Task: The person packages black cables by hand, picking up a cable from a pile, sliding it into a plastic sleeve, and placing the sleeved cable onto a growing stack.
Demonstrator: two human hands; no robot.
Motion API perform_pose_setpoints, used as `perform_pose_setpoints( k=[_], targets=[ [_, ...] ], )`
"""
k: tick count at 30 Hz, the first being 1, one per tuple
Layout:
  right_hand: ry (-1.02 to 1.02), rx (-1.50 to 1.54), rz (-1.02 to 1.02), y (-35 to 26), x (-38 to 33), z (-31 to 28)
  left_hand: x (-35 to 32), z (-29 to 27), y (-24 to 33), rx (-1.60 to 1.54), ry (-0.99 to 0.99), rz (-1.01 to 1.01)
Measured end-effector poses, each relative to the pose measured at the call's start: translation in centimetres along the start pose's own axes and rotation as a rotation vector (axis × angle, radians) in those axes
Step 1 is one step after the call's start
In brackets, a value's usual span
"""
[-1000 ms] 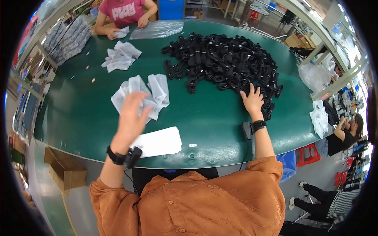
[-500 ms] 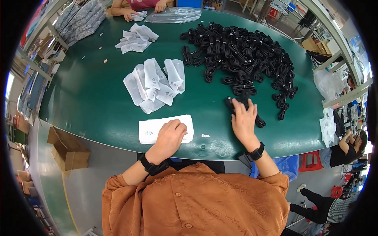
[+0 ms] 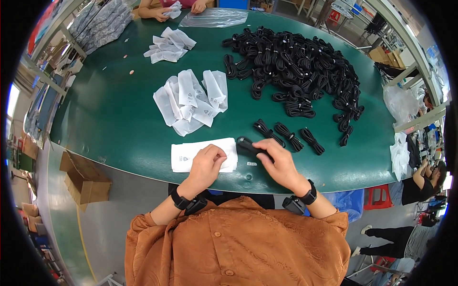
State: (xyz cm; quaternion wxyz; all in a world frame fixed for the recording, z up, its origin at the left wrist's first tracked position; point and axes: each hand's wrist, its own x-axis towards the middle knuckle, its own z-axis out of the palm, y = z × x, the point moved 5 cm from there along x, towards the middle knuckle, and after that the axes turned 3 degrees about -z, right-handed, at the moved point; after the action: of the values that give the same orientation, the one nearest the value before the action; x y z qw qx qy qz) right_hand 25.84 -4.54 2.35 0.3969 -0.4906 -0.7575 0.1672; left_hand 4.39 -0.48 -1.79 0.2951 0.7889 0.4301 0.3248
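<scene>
A flat stack of white plastic bags (image 3: 182, 155) lies at the table's front edge. My left hand (image 3: 206, 164) rests on it, thumb and fingers pinched together at the top bag near the stack's right end. Just right of the stack, my right hand (image 3: 282, 167) grips a coiled black cable (image 3: 245, 144), one end poking out toward the bags. Three more coiled cables lie beyond that hand, among them a tied black bundle (image 3: 312, 141). Behind the stack is a loose heap of filled white bags (image 3: 188, 102).
A big pile of coiled black cables (image 3: 296, 66) covers the far right of the green table (image 3: 119, 114). Across it, a person's hands (image 3: 162, 13) handle a white bag beside a clear plastic sheet (image 3: 214, 19). An open cardboard box (image 3: 86, 183) stands on the floor at left.
My right hand has moved left from the loose cables, bringing one coil to the bag stack. Three coils now lie separately on the table. My left hand stays on the bags.
</scene>
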Motion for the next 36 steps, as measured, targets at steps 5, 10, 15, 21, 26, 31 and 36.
perform_pose_setpoints(
  k=[5,10,15,21,26,31,36],
  targets=[
    [-0.109,0.085,-0.101,-1.2,-0.1,1.6,0.2,-0.6,-0.7,-0.267,0.007,-0.16],
    [-0.201,-0.037,-0.21,-1.5,-0.2,1.9,0.2,-0.7,-0.5,-0.33,-0.004,-0.132],
    [-0.285,0.276,0.055,-0.2,-0.9,3.0,0.1,-0.9,1.6,-0.22,-0.035,0.109],
    [-0.217,0.359,0.101,-0.6,-0.7,3.6,1.1,-1.8,3.2,-0.058,-0.003,0.235],
    [-0.087,0.057,-0.319,-2.2,0.5,2.6,2.1,-2.1,3.9,-0.176,-0.048,0.144],
    [0.119,0.25,-0.282,-3.8,1.8,1.7,3.5,-2.8,3.9,-0.314,-0.108,0.031],
    [0.281,0.15,-0.3,-4.0,3.5,-0.3,5.4,-4.4,2.5,-0.94,-0.168,-0.178]
  ],
)
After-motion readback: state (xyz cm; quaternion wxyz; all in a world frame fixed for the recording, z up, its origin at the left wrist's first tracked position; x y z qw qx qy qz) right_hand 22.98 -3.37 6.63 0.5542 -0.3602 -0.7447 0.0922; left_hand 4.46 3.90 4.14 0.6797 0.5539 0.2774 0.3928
